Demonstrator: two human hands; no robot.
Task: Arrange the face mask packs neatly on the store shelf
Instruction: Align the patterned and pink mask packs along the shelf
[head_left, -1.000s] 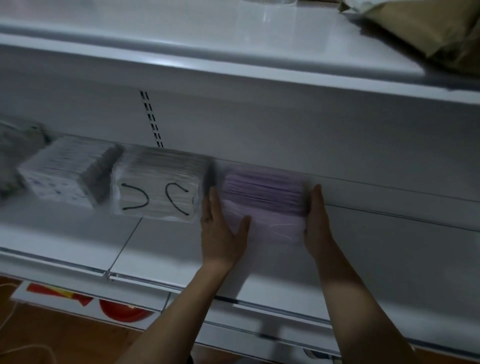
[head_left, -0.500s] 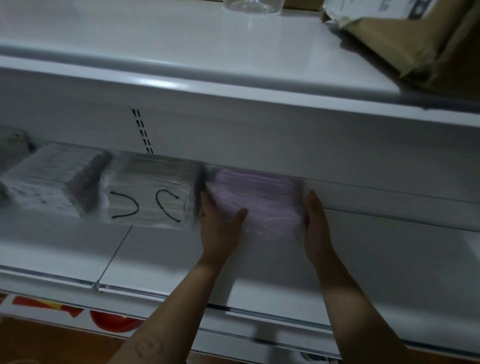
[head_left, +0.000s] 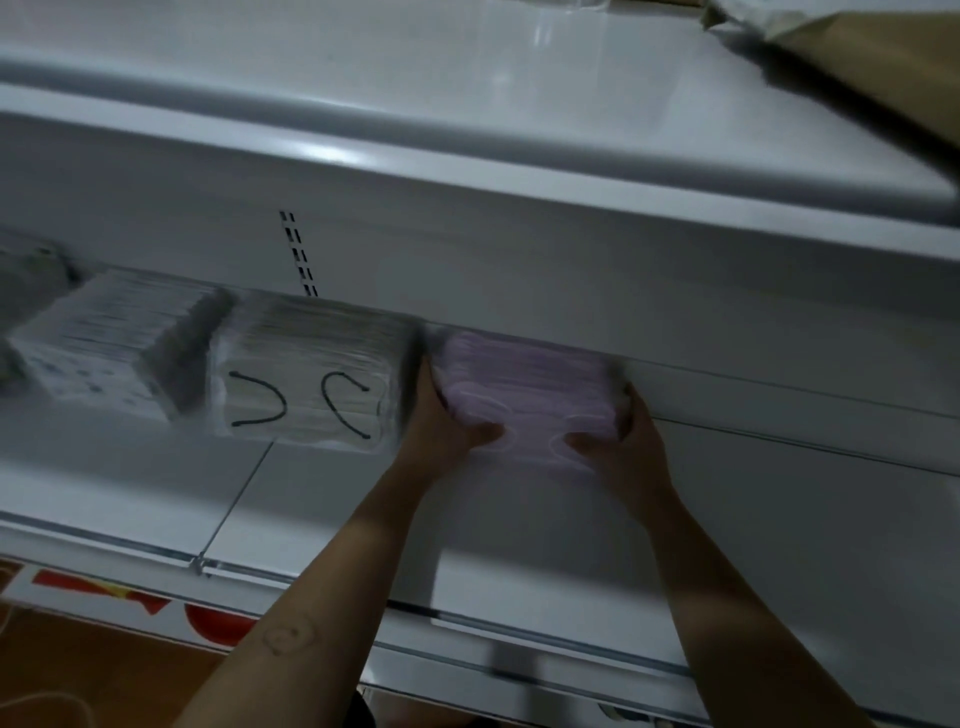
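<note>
As left hand (head_left: 442, 422) and right hand (head_left: 629, 442) grip, pack (head_left: 530, 376) lies between.

Lilac pack (head_left: 524, 374), seemingly clasped both sides.

Both bare forearms reach up and forward, roughly parallel. The left hand (head_left: 441, 418) and right hand (head_left: 631, 441) clasp the purple mask pack (head_left: 524, 379) from either end, fingers along its sides and thumbs hooked over its near face (a faint spiral marks the left forearm).
</note>
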